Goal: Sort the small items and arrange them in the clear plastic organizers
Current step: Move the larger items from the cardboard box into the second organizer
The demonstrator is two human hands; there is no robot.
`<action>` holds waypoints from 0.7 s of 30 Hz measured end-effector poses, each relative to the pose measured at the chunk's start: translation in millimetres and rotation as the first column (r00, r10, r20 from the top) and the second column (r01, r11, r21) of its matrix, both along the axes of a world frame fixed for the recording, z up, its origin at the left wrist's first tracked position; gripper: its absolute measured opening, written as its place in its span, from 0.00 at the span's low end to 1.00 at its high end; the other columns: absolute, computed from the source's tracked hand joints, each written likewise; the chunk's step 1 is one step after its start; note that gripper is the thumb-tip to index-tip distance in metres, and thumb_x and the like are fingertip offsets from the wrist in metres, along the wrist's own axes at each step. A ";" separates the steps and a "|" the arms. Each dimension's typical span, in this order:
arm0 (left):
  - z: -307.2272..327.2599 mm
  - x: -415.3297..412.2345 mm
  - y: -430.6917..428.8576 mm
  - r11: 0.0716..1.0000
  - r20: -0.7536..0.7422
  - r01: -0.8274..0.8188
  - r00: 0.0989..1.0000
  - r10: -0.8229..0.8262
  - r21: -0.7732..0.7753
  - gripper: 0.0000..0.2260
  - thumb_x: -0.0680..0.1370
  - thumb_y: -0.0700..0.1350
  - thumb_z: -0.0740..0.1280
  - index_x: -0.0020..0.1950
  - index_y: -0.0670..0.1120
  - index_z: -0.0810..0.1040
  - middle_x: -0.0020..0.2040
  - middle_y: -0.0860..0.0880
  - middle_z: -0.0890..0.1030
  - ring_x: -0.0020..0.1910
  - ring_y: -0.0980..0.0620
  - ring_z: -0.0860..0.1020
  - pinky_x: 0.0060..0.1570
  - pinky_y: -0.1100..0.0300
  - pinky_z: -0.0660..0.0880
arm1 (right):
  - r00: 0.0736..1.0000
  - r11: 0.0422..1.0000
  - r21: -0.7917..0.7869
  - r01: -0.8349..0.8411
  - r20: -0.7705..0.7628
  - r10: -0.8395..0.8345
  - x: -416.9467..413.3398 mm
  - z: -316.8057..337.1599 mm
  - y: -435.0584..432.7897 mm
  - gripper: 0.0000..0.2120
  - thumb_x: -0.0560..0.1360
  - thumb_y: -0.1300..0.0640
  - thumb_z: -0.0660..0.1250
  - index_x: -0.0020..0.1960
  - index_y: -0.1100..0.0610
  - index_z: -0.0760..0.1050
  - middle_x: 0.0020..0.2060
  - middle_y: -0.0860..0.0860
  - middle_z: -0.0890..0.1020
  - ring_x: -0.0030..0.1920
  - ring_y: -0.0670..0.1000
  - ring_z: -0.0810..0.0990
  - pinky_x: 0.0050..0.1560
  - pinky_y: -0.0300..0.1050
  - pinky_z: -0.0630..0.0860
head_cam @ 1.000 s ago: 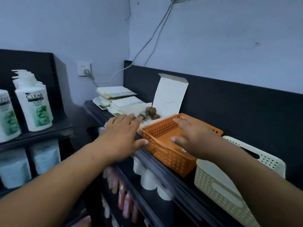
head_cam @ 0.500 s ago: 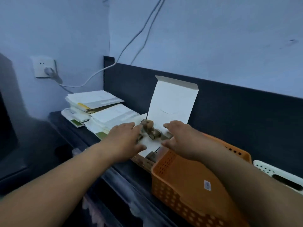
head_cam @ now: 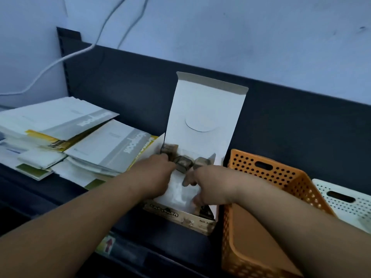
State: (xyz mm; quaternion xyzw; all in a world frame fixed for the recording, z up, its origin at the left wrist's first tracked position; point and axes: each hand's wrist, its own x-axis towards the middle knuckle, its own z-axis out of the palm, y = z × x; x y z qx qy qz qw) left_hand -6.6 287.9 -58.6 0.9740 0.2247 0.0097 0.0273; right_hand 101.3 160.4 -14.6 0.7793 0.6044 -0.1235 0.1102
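Nearest on the right stands an orange basket (head_cam: 285,177), pushed up against the open box (head_cam: 180,214) so that things can go across in a short move, I'd judge, with a white basket (head_cam: 345,207) just beyond it on the same dark shelf (head_cam: 24,189). Both hands are down in the box: the left hand (head_cam: 158,175) has its fingertips at the small cubes (head_cam: 182,162), and the right hand (head_cam: 210,185) is bent over the white lining. The blur means I cannot tell whether either one grips anything. The cubes lie at the back of the box, under its lid (head_cam: 204,109), which leans upright on the dark back panel and so keeps the opening free. No clear organizer shows here. A heap of leaflets (head_cam: 104,145) lies to the left of the box, and a cable (head_cam: 66,57) hangs down the wall behind. Half a second earlier the hands only hovered above the cubes; a second ago the right one was on the basket's rim and the left lay flat beside it
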 end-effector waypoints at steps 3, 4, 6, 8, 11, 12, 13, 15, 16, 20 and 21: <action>-4.2 3.5 8.2 0.999 -0.001 0.024 1.000 -0.024 0.033 0.08 0.76 0.44 0.63 0.54 0.51 0.73 0.59 0.47 0.70 0.57 0.46 0.71 0.53 0.52 0.73 | 0.999 0.988 -0.153 -0.001 0.045 0.008 -8.6 3.1 7.9 0.29 0.75 0.47 0.69 0.73 0.45 0.65 0.69 0.47 0.71 0.67 0.52 0.71 0.64 0.47 0.70; -5.8 4.7 9.9 0.998 0.006 0.032 0.999 -0.032 0.048 0.12 0.76 0.44 0.63 0.59 0.51 0.74 0.59 0.47 0.70 0.58 0.46 0.70 0.54 0.53 0.73 | 0.999 0.978 -0.210 -0.001 0.052 0.012 -10.7 3.9 9.8 0.29 0.74 0.47 0.69 0.73 0.44 0.65 0.69 0.47 0.71 0.68 0.52 0.70 0.64 0.47 0.70; -7.9 6.5 12.6 0.997 0.032 0.052 0.998 -0.053 0.055 0.16 0.75 0.42 0.63 0.63 0.52 0.73 0.60 0.48 0.71 0.60 0.47 0.69 0.55 0.53 0.73 | 0.998 0.950 -0.312 0.000 0.058 0.019 -14.2 4.3 13.1 0.27 0.75 0.49 0.68 0.72 0.45 0.66 0.69 0.46 0.71 0.68 0.51 0.70 0.66 0.47 0.68; -10.0 7.4 14.0 0.997 0.050 0.068 0.996 -0.070 0.035 0.18 0.75 0.41 0.63 0.64 0.53 0.72 0.60 0.49 0.71 0.61 0.47 0.68 0.55 0.53 0.73 | 0.996 0.934 -0.357 -0.007 0.078 0.037 -16.7 5.0 13.7 0.25 0.76 0.51 0.67 0.72 0.45 0.67 0.67 0.45 0.73 0.68 0.50 0.70 0.69 0.48 0.66; -10.7 7.9 14.6 0.997 0.070 0.076 0.995 -0.076 0.004 0.18 0.75 0.41 0.63 0.64 0.52 0.70 0.59 0.49 0.71 0.60 0.48 0.67 0.55 0.54 0.72 | 0.991 0.935 -0.355 -0.020 0.114 0.064 -18.3 6.7 12.1 0.22 0.75 0.53 0.66 0.68 0.45 0.70 0.57 0.43 0.76 0.64 0.50 0.72 0.69 0.52 0.65; -10.7 7.9 14.4 0.997 0.079 0.074 0.994 -0.072 -0.021 0.18 0.75 0.41 0.64 0.64 0.52 0.70 0.59 0.49 0.70 0.60 0.48 0.67 0.55 0.55 0.71 | 0.992 0.940 -0.342 -0.015 0.113 0.057 -18.9 6.6 11.2 0.21 0.74 0.54 0.66 0.66 0.45 0.71 0.52 0.43 0.75 0.63 0.50 0.73 0.69 0.53 0.65; -10.4 7.9 13.8 0.996 0.088 0.068 0.994 -0.064 -0.050 0.18 0.75 0.42 0.64 0.64 0.53 0.69 0.60 0.49 0.70 0.60 0.48 0.67 0.55 0.55 0.71 | 0.993 0.946 -0.325 -0.012 0.111 0.051 -19.3 5.8 10.0 0.20 0.73 0.55 0.67 0.65 0.45 0.72 0.50 0.42 0.74 0.61 0.50 0.73 0.68 0.54 0.65; -8.6 7.2 12.5 0.992 0.124 0.068 0.991 -0.054 -0.110 0.19 0.75 0.43 0.65 0.65 0.53 0.68 0.62 0.50 0.69 0.61 0.48 0.68 0.55 0.55 0.71 | 0.994 0.963 -0.271 -0.011 0.102 0.040 -19.0 3.3 7.1 0.19 0.72 0.55 0.68 0.62 0.45 0.73 0.50 0.42 0.76 0.60 0.49 0.74 0.70 0.54 0.61; -7.2 6.5 11.8 0.987 0.153 0.075 0.987 -0.054 -0.141 0.19 0.76 0.44 0.65 0.66 0.53 0.68 0.63 0.50 0.68 0.61 0.49 0.69 0.55 0.54 0.72 | 0.996 0.974 -0.227 -0.005 0.085 0.025 -18.6 3.2 4.7 0.19 0.72 0.54 0.69 0.61 0.45 0.73 0.51 0.42 0.77 0.59 0.49 0.74 0.69 0.52 0.60; 2.1 6.9 7.9 0.954 0.281 0.120 0.959 -0.040 -0.274 0.20 0.75 0.49 0.69 0.65 0.53 0.70 0.64 0.51 0.68 0.59 0.50 0.72 0.55 0.57 0.72 | 0.968 0.985 0.021 0.173 -0.187 -0.166 -11.5 14.4 -8.7 0.20 0.71 0.58 0.71 0.61 0.46 0.73 0.49 0.45 0.80 0.50 0.48 0.78 0.52 0.42 0.75; 5.2 8.3 6.8 0.945 0.322 0.138 0.946 -0.036 -0.297 0.19 0.74 0.49 0.70 0.63 0.53 0.71 0.63 0.51 0.69 0.58 0.50 0.72 0.55 0.57 0.72 | 0.937 0.968 0.097 0.230 -0.291 -0.193 -8.1 17.5 -12.1 0.19 0.70 0.60 0.71 0.59 0.46 0.74 0.48 0.46 0.80 0.48 0.49 0.80 0.48 0.43 0.78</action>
